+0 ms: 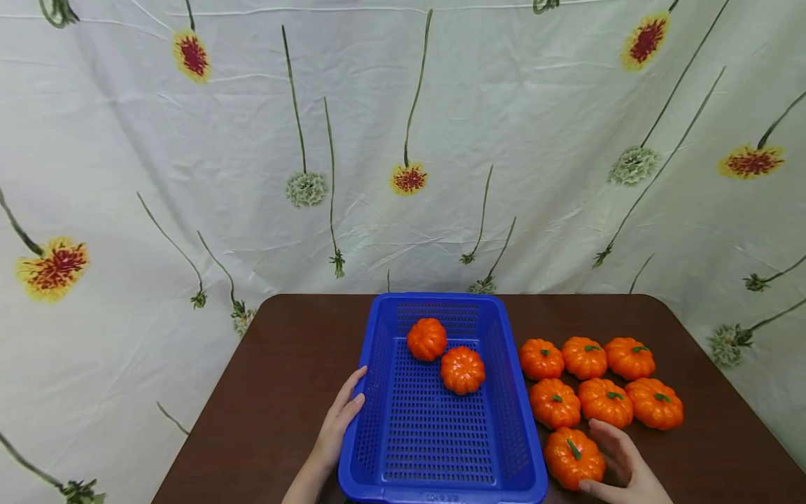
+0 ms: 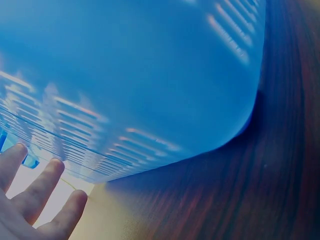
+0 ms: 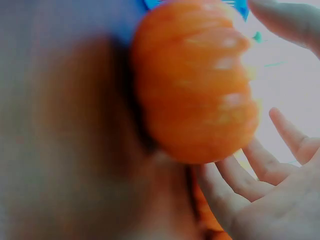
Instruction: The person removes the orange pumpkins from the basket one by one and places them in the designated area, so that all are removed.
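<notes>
A blue plastic basket (image 1: 441, 448) with slotted walls stands on the dark table, with two small orange pumpkins (image 1: 427, 339) inside its far half. My left hand (image 1: 334, 427) touches the basket's left rim and outer wall, its fingers (image 2: 42, 187) extended in the left wrist view. At the front right, just beside the basket, my right hand (image 1: 623, 465) holds a small orange pumpkin (image 1: 574, 458) with a green stem, thumb at the near side and fingers at the far side. In the right wrist view, that pumpkin (image 3: 197, 85) fills the middle, against the fingers.
Several more pumpkins (image 1: 607, 402) sit in two rows to the right of the basket, just beyond my right hand. The brown wooden table (image 1: 277, 392) has rounded far corners. A white flower-printed cloth (image 1: 378, 140) hangs behind it.
</notes>
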A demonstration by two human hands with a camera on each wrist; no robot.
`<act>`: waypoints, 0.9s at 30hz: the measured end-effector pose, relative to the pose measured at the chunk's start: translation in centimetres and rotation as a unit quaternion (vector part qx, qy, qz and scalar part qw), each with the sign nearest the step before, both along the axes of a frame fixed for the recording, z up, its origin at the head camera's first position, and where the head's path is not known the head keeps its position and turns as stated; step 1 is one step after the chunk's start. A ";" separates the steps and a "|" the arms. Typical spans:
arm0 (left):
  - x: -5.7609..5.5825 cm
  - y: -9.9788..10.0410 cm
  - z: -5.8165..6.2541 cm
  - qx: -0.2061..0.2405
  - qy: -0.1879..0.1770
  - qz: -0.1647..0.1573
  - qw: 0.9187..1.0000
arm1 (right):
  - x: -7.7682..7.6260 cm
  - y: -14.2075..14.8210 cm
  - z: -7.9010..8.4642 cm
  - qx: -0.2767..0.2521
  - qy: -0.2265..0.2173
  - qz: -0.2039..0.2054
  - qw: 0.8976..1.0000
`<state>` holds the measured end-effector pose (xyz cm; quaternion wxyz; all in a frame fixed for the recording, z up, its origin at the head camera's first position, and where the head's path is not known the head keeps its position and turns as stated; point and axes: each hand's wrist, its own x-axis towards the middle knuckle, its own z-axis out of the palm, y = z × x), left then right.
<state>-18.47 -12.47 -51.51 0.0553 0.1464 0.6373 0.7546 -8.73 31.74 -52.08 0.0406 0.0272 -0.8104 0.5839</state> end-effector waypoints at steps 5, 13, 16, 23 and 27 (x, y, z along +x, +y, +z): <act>0.1 0.0 0.1 -0.009 -0.004 0.008 1.000 | -0.8 0.5 1.8 -0.006 0.024 0.021 0.999; 0.2 0.1 0.2 -0.007 -0.004 0.008 1.000 | -2.2 0.4 5.4 0.048 0.030 0.018 0.998; 0.1 0.0 0.1 -0.007 -0.002 0.009 1.000 | -2.8 0.2 6.8 0.055 0.051 0.029 0.997; 0.2 0.0 0.2 -0.007 0.000 0.010 1.000 | -4.4 -0.7 9.7 0.052 0.106 0.070 0.991; 0.2 0.0 0.2 -0.007 0.001 0.011 1.000 | -5.3 -1.6 11.4 0.055 0.121 0.090 0.987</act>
